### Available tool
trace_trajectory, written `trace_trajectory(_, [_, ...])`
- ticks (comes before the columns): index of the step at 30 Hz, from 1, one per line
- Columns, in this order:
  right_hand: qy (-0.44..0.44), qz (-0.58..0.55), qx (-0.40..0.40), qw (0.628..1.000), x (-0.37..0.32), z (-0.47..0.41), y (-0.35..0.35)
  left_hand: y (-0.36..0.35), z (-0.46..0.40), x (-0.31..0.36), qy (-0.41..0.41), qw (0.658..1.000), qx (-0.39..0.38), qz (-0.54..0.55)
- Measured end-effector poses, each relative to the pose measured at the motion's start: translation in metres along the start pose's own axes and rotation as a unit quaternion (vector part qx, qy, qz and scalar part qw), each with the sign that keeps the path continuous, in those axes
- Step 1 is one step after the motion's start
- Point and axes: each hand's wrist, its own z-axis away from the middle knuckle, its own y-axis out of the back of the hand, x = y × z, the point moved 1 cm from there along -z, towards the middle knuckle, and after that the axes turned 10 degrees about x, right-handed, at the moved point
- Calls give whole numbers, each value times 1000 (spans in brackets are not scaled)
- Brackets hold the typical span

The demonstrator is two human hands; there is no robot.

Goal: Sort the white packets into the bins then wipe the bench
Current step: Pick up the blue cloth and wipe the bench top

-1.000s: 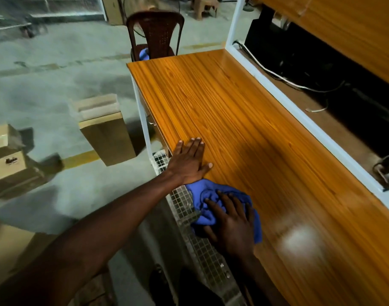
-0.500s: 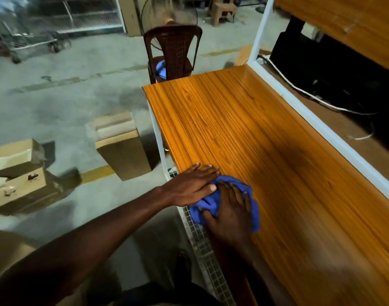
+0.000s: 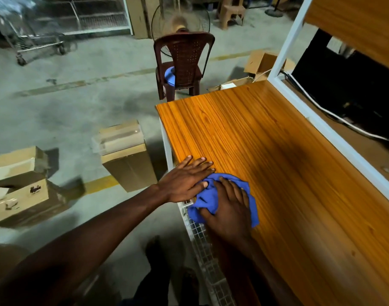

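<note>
A blue cloth [image 3: 208, 196] lies bunched on the orange wooden bench [image 3: 277, 168], at its near left edge. My right hand [image 3: 230, 214] presses down on the cloth with fingers spread over it. My left hand [image 3: 185, 181] lies flat on the bench edge just left of the cloth, fingers apart and thumb touching the cloth. A white wire-mesh bin [image 3: 203, 248] hangs under the bench edge below my hands. No white packets are in view.
A white frame rail [image 3: 335, 133] borders the bench on the right, with a wooden shelf [image 3: 354, 25] above. A brown plastic chair [image 3: 182, 62] stands at the far end. Cardboard boxes [image 3: 127, 157] [image 3: 19, 186] sit on the concrete floor to the left.
Both hands and the cloth have slid along the bench edge toward its far end. My left hand has closed in on the cloth, its thumb now on it.
</note>
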Motion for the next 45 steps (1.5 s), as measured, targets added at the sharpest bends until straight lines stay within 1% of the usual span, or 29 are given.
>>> trace_trajectory(7, [-4,22,-13,1000,-34,-72,-35,15,-25,-81,-4,1000,18,-2])
trace_trajectory(12, [-14,1,-16,1000,-55,-121,-57,26,-43,-132,-4,1000,22,-6])
trace_trajectory(21, [3,29,-27,999,-85,-202,-97,37,-79,-218,22,998,52,6])
trace_trajectory(25, [23,45,-22,998,-99,-239,-118,47,-91,-255,34,997,68,-12])
trace_trajectory(28, [48,53,-21,997,-109,-265,-137,54,-93,-285,60,995,75,-6])
trace_trajectory(31, [65,54,-6,996,-123,-287,-152,61,-93,-311,72,994,82,-10])
trace_trajectory(37, [138,74,9,988,-156,-335,-176,86,-76,-370,133,984,115,0])
trace_trajectory(41, [184,124,-60,973,-186,-368,-198,96,-51,-414,186,975,126,-5])
trace_trajectory(45, [229,133,-157,951,-230,-399,-232,95,-18,-456,237,961,142,-9])
